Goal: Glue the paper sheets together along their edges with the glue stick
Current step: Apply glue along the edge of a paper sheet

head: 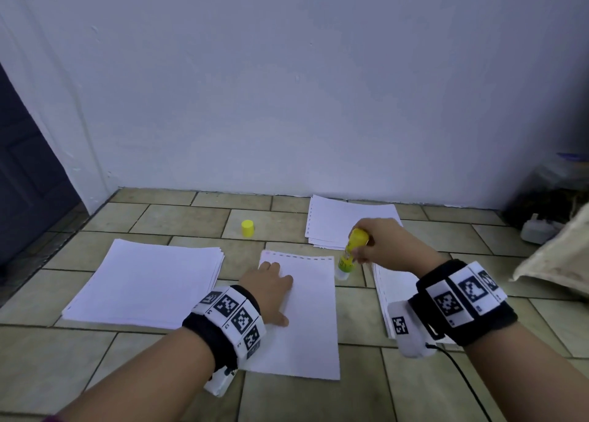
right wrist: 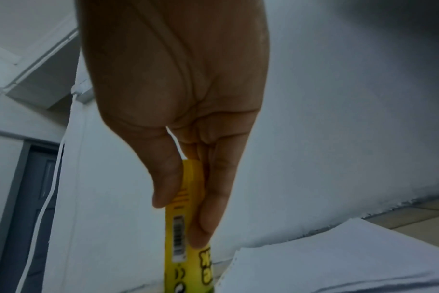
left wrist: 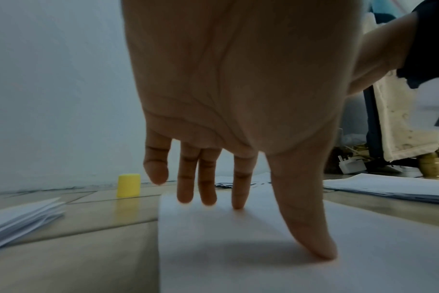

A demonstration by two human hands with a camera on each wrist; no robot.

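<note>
A single white sheet with a dashed top edge lies on the tiled floor in front of me. My left hand rests flat on its upper left part, fingers straight and pressing the sheet down. My right hand grips an uncapped yellow glue stick, tip down, right beside the sheet's top right corner. In the right wrist view thumb and fingers pinch the glue stick. Its yellow cap stands on the floor behind, also visible as the cap left of my fingers.
A paper stack lies to the left, another at the back near the wall, and a third under my right wrist. A white plug and clutter sit at the far right, beside a cream cloth.
</note>
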